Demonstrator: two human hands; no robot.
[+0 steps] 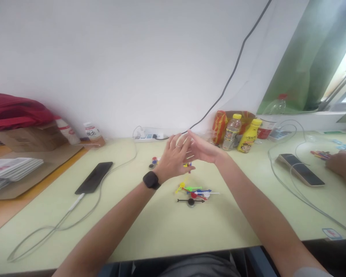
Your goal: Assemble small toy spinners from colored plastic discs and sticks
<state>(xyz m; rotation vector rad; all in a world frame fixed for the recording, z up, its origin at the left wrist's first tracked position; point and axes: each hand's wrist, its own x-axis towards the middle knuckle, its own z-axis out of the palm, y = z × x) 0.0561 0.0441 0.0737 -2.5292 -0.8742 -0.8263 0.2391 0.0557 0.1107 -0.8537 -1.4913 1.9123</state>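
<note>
Above the table, my left hand (174,156) is raised with its fingers spread, a ring on one finger and a black watch (151,180) at the wrist. My right hand (204,149) is held up beside it, palm turned inward, its fingertips close to or touching the left fingers. Nothing shows in either hand, though the space between the palms is partly hidden. Nearer me lies a small pile of coloured plastic arrow spinners (200,191), with a black arrow spinner (191,201) in front. Small round pieces (152,162) sit behind my left hand, partly covered.
A phone (94,178) on a charging cable lies left. Drink bottles (232,132) and a power strip (150,134) stand along the wall. Another phone (301,169) rests on the right, near another person's hand (343,165) beside coloured pieces. Papers and a box (31,136) are far left.
</note>
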